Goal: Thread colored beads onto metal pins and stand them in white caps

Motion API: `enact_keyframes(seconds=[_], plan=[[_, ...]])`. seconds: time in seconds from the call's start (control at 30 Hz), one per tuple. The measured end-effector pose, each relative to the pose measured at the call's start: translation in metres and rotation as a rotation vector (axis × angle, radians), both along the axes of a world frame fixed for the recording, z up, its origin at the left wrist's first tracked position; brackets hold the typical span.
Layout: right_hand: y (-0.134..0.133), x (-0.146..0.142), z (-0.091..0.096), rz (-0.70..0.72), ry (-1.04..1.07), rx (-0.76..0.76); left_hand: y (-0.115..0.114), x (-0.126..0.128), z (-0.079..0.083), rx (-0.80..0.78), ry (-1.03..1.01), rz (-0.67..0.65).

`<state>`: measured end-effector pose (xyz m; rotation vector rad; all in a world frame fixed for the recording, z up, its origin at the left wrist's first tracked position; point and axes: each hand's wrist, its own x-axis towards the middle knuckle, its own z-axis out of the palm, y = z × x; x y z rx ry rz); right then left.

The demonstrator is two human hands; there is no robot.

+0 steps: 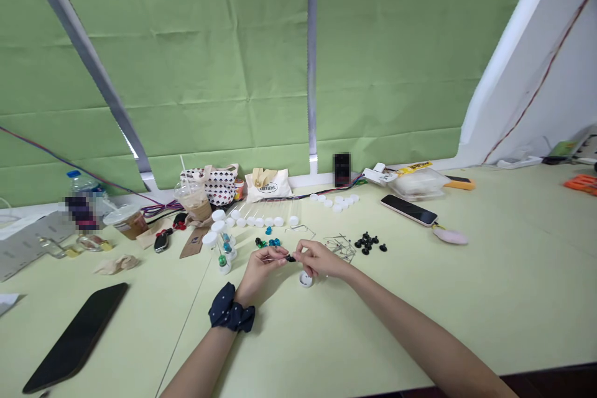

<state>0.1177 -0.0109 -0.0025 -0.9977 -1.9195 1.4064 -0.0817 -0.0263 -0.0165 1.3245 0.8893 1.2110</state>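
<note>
My left hand [265, 264], with a dark dotted scrunchie [229, 310] on its wrist, is closed in a pinch. Between its fingertips and those of my right hand [321, 257] is a small black knob-like piece [290, 258], which both hands grip. A thin metal wire seems to run along the left fingers to it. Just below my right hand lies a round white cap [305, 280], open side up. Thin bent metal wires [342, 247] and several black knob-like pieces [366, 241] lie to the right. Blue and green pieces [274, 242] sit behind my left hand.
Clear tubes with white caps [260, 222] lie behind, near upright capped tubes [224, 258]. Loose white caps [336, 202], a phone [409, 209], an iced drink cup [193, 202] and a canvas pouch [267, 185] stand farther back. A black tablet-like slab [77, 339] lies front left.
</note>
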Motion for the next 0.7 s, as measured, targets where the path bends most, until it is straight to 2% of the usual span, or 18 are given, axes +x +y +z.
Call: enact_keyframes(seconds=[0.17,0.3,0.47,0.7], plan=[[0.0004,0.0001,0.0008,-0.051,-0.020,-0.010,0.0004,-0.0001,0.0005,0.006,0.014,0.010],[0.0022,-0.0003,-0.0021,0.008,-0.013,-0.035,-0.0003,-0.0002,0.0011,0.006,0.004,0.001],[0.0029,-0.0019,-0.0042,-0.019,0.001,-0.063,-0.0005,-0.0007,0.0011,0.024,0.000,0.009],[-0.0001,0.0006,-0.0026,0.077,0.026,-0.004,0.0029,-0.0020,-0.0019,0.044,0.014,0.009]])
